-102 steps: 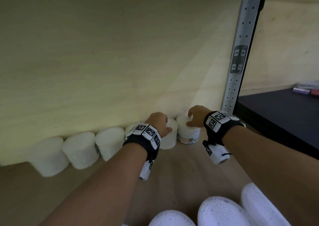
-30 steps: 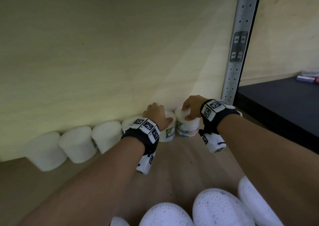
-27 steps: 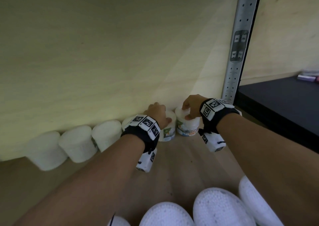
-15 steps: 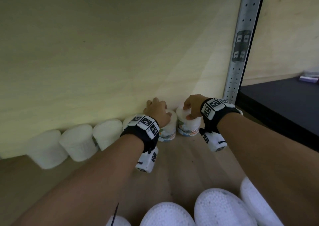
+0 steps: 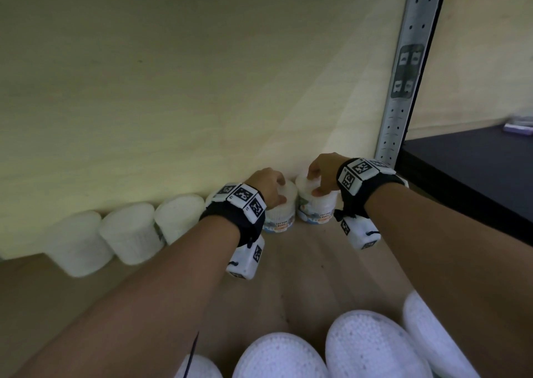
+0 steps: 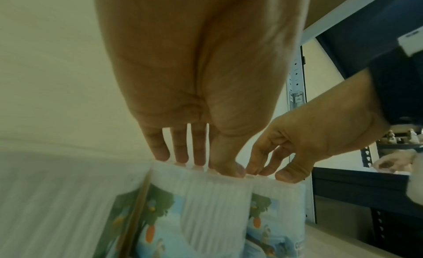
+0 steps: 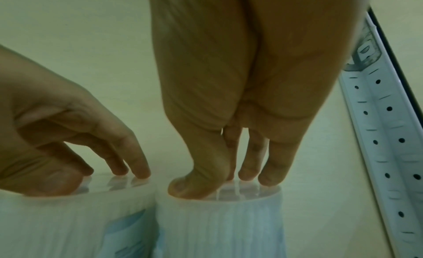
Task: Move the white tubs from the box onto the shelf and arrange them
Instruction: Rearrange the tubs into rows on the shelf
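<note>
A row of white tubs stands along the back wall of the wooden shelf (image 5: 311, 265). My left hand (image 5: 268, 186) curls over the lid of one labelled tub (image 5: 281, 216), fingertips and thumb set on its top (image 6: 206, 204). My right hand (image 5: 320, 173) holds the lid of the neighbouring tub (image 5: 317, 209) the same way, thumb at the front rim (image 7: 219, 225). These two tubs touch side by side, with their printed labels facing me. Three plain white tubs (image 5: 129, 233) stand further left in the row.
A perforated metal upright (image 5: 401, 89) rises just right of the last tub. Beyond it lies a dark shelf (image 5: 476, 175). Three more white tub lids (image 5: 372, 346) fill the bottom edge of the head view, close under my forearms.
Both hands have stayed on the same two lids. The left tub has turned, so its printed label now faces the front more squarely.
</note>
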